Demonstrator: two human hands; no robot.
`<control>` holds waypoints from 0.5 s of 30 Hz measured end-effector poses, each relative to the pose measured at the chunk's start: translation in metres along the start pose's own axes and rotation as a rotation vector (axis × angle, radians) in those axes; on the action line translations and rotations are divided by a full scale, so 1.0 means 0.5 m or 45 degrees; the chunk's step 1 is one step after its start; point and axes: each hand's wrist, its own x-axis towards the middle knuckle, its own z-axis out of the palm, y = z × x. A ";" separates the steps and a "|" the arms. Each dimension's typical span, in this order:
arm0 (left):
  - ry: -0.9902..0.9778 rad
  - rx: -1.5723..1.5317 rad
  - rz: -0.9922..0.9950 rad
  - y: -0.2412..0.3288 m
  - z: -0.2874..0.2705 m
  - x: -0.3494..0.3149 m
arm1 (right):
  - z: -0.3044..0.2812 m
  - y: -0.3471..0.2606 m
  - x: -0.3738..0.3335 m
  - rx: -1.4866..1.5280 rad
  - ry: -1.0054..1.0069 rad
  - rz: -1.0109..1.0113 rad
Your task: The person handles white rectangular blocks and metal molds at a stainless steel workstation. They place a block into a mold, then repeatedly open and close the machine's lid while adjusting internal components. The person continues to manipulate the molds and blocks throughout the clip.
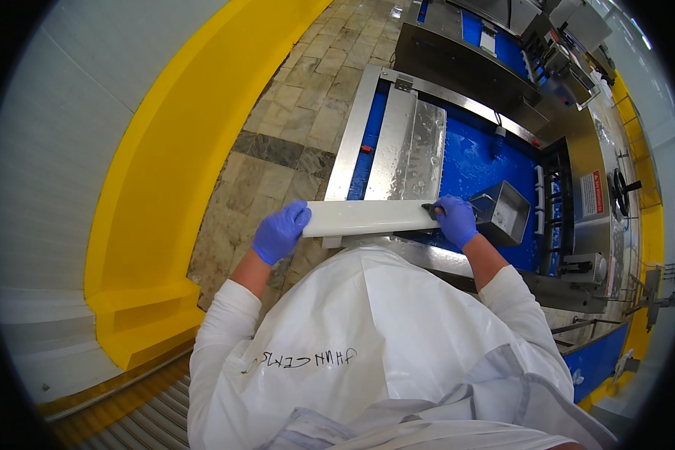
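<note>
A long white plastic board (371, 217) lies crosswise in front of my apron, above the near edge of a steel machine. My left hand (280, 232), in a blue-violet glove, is closed around the board's left end. At the other end my right hand (456, 221), gloved alike, has its fingers closed on a dark green scouring pad (430, 211). That pad touches the board's top face. Just right of this hand, a rectangular steel container (504, 214) stands on the machine's blue belt (476, 154).
Wet steel plates (406, 146) cover the belt's left part. A black handwheel (622, 187) sticks out from the machine's right side. Beyond stands a second steel machine (457, 64). To my left, a yellow barrier (157, 172) runs along the wall beside the tiled floor (281, 120).
</note>
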 end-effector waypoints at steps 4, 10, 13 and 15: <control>-0.028 0.043 0.049 -0.048 0.055 -0.022 | 0.045 0.034 -0.016 -0.086 0.002 0.173; 0.013 -0.014 -0.052 -0.048 0.124 -0.075 | 0.104 0.047 -0.051 0.014 0.081 0.162; -0.015 0.007 -0.103 -0.040 0.121 -0.081 | 0.047 0.073 -0.059 0.085 0.199 0.110; -0.024 0.034 -0.153 -0.039 0.113 -0.093 | -0.061 0.077 -0.056 0.237 0.503 0.164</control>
